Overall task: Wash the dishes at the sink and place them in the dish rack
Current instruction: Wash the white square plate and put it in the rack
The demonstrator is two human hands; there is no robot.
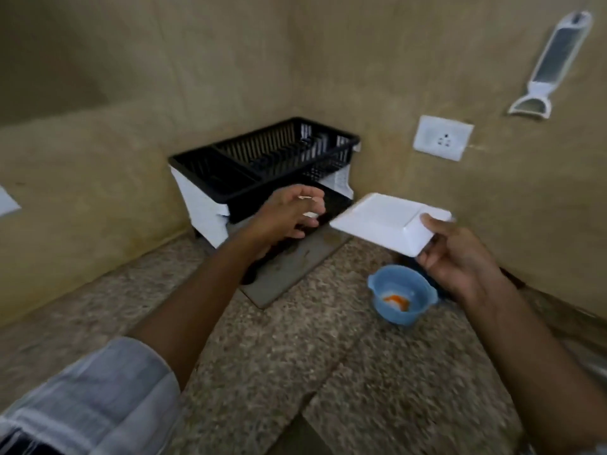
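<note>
Right hand (460, 257) gripping a white square plate (391, 221) near the dish rack (262, 165), left hand (285, 215) loosely spread, empty.

No text, label, brand, number or sign can be read anywhere I look. The white plate (391, 221) in my right grip (460, 257) shows a plain underside. The black rack (262, 165) with its white sides carries no legible marking. The socket plate (442, 138) on the wall shows only its holes. The blue bowl (402, 298) bears no print. Motion blur softens all fine detail.
</note>
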